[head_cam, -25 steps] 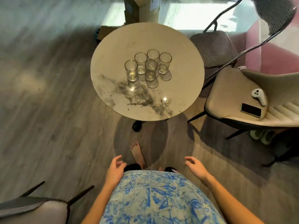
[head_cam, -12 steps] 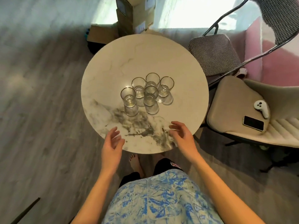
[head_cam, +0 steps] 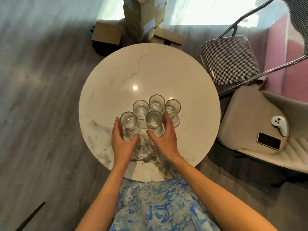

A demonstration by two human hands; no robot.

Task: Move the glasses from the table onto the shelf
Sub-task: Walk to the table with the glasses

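Several clear gold-rimmed glasses stand clustered on the round marble table (head_cam: 150, 67). My left hand (head_cam: 122, 142) wraps around the front-left glass (head_cam: 128, 120), with the fingers on its left side and the thumb on its right. My right hand (head_cam: 164, 139) wraps around the front-middle glass (head_cam: 154, 118). Both glasses still stand on the table top. Three more glasses (head_cam: 156, 102) stand just behind them, close to my fingers. No shelf is in view.
Stacked cardboard boxes (head_cam: 141, 17) stand on the floor behind the table. To the right are a houndstooth folding chair (head_cam: 230, 59) and a beige chair (head_cam: 250, 117) holding a phone (head_cam: 268, 143) and a white controller (head_cam: 280, 125). Grey wooden floor lies to the left.
I have stepped up to the table. Both hands rose from my sides, reached over the near edge and closed around the two nearest glasses.
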